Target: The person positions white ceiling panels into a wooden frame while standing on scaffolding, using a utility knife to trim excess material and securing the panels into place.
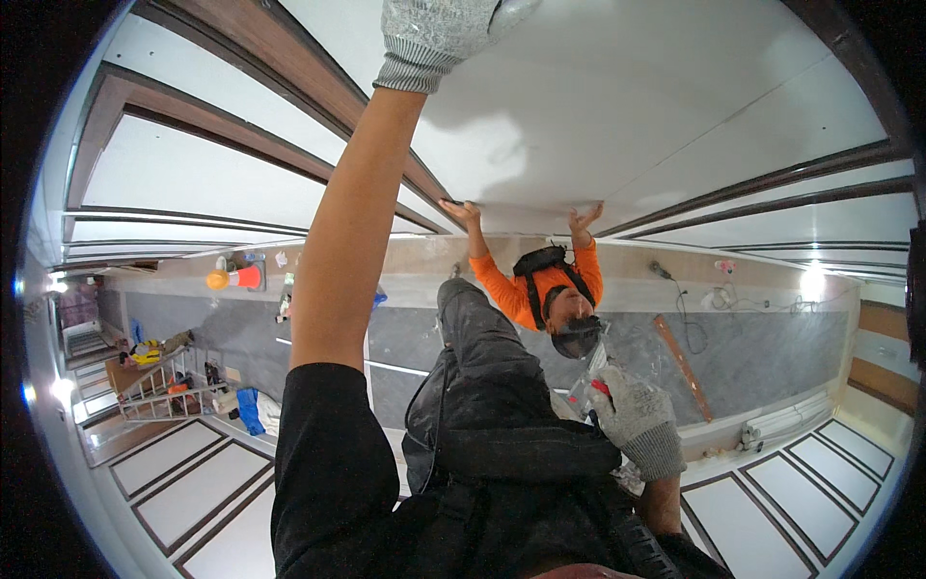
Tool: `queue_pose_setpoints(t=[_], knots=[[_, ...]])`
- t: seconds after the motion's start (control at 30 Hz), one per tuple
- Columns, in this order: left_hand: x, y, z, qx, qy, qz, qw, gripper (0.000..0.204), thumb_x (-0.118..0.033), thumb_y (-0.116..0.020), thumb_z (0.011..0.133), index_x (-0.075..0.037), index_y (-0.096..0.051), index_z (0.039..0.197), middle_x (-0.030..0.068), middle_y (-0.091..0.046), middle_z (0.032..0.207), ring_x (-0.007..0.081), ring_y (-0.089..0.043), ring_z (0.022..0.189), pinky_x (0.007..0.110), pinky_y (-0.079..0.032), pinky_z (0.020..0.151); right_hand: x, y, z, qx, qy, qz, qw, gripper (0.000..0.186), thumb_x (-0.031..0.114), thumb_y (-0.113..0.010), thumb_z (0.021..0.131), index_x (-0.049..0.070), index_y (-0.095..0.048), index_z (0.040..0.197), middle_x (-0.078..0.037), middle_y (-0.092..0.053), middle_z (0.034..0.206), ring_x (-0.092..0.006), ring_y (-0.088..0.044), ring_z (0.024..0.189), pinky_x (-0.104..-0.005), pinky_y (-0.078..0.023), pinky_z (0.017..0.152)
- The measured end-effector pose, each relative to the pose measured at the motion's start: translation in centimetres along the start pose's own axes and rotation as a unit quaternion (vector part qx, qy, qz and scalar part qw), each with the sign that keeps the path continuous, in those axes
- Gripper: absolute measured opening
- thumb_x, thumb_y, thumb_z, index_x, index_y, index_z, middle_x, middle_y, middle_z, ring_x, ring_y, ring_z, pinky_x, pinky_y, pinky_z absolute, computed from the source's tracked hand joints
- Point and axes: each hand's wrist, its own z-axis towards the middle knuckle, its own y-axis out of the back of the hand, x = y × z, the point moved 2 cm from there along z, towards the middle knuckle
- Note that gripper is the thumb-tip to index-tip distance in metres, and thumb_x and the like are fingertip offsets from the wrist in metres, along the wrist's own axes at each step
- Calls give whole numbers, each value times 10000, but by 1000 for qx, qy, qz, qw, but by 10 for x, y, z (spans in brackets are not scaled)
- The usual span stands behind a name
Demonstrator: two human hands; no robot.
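My left hand [439,34], in a grey knit glove, reaches up to the large white panel [598,106]. A digit shows stretched out along it; the rest of the fingers are cut off by the upper edge. Close to my waist, my right hand [637,415], gloved alike, is closed round something with a small red part [600,388]; its kind is hard to make out. Facing the same panel, a co-worker [555,289] in an orange top and dark cap holds both bare hands, the left one [463,212] and the right one [585,218], against its lower part.
Dark brown trim strips [280,68] frame the panels. A brown board [683,367] lies on the grey floor covering [762,352], near cables [687,318]. An orange cone [247,277] and a ladder [169,391] are at left, beside a blue cloth [251,410].
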Motion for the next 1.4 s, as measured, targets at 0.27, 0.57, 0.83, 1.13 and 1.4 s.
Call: queue_pose_setpoints(t=[0.27,0.57,0.83,1.13,1.4], knots=[[8,-1,-6,-12,-4,-2,1000,594,-394,-707,867,-186,-620,1416,104,-534,1521,310,-456,1433,507,-279,1207,5,-1,4,-6,12,18,1000,300,340,-617,990,69,-641,1117,-209,-715,926,-397,-713,875,-491,-553,773],[5,-4,-6,-27,-9,-1,1000,559,-355,-713,858,-172,-644,1382,107,-549,1509,311,-468,1427,504,-291,1206,7,-7,1,16,-15,24,999,303,356,-600,996,78,-643,1109,-201,-715,931,-395,-711,899,-503,-548,788],[6,3,-4,-40,-15,24,999,521,-312,-699,860,-122,-654,1344,129,-572,1480,338,-508,1383,515,-324,1177,3,-5,0,34,-22,9,999,289,340,-598,990,82,-649,1110,-188,-717,977,-384,-707,945,-485,-539,836],[10,-12,-9,-106,-45,31,993,431,-407,-700,909,-204,-691,1290,37,-630,1367,251,-584,1249,445,-445,1027,-7,-20,-5,-8,7,1,1000,317,394,-583,999,80,-594,1045,-184,-719,899,-382,-725,874,-513,-558,781],[9,-12,-15,-72,-30,31,996,502,-398,-724,905,-184,-653,1354,78,-612,1393,292,-558,1288,487,-427,1047,-4,-10,-3,57,-30,6,998,324,391,-553,1003,94,-616,1117,-186,-727,981,-357,-724,964,-479,-538,869]])
